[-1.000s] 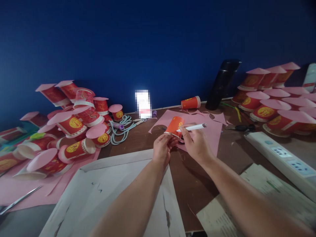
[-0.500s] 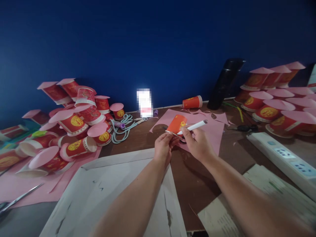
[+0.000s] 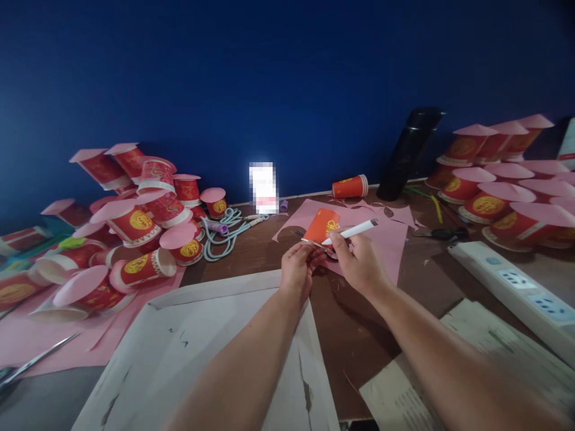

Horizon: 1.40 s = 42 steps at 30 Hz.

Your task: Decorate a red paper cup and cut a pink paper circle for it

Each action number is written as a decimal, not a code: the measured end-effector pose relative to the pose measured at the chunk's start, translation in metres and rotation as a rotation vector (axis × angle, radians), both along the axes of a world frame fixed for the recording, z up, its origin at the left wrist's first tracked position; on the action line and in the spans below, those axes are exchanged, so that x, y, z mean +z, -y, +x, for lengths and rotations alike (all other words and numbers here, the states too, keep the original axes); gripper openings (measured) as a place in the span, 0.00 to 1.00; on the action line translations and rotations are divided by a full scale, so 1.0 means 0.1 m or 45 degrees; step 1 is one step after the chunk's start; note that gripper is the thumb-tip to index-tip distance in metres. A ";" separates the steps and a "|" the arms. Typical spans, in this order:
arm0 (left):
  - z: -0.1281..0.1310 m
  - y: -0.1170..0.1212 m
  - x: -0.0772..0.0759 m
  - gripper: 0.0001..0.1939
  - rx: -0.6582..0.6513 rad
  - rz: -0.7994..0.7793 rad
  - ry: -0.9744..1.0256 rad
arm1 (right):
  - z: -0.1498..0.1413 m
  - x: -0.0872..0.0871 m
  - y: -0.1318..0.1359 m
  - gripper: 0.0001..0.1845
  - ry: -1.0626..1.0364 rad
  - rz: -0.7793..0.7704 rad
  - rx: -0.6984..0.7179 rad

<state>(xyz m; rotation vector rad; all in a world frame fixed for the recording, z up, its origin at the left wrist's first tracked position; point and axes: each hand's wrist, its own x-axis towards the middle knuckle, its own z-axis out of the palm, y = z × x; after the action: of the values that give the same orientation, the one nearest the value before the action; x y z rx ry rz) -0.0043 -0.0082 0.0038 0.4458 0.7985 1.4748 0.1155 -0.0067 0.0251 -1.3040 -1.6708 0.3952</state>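
Observation:
My left hand (image 3: 300, 263) is closed on the rim of a red paper cup (image 3: 321, 225) with gold print, which lies tilted with its rim toward me. In my right hand (image 3: 359, 257) is a white marker pen (image 3: 354, 231), its tip at the cup's rim. Beneath the cup lies a pink paper sheet (image 3: 381, 236) with curved cut edges. Part of a dark object, perhaps scissors, shows under the cup and is mostly hidden. A small stack of red paper cups (image 3: 349, 186) lies on its side behind.
Red cups with pink paper tops are piled at left (image 3: 139, 221) and right (image 3: 489, 200). A black flask (image 3: 411, 152), a power strip (image 3: 516, 287), a pale blue cable (image 3: 220, 242), a lit phone (image 3: 263, 187), scissors (image 3: 38, 359) and a white box lid (image 3: 211, 335) surround my arms.
Almost nothing differs. Both hands keep the same hold on the cup and marker pen, and the view has shifted very slightly.

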 end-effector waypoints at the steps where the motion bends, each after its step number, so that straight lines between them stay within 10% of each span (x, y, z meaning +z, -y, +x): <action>1: 0.00 0.00 0.00 0.07 -0.001 -0.003 -0.004 | 0.00 0.00 0.00 0.21 0.006 0.008 -0.007; 42: -0.01 -0.01 0.02 0.09 0.008 -0.052 0.051 | 0.04 0.02 -0.01 0.19 0.018 0.123 -0.142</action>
<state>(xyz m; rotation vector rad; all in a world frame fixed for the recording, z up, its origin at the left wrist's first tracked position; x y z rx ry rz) -0.0050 -0.0075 0.0056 0.3819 0.7975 1.4665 0.1195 -0.0055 0.0267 -1.3234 -1.6005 0.2364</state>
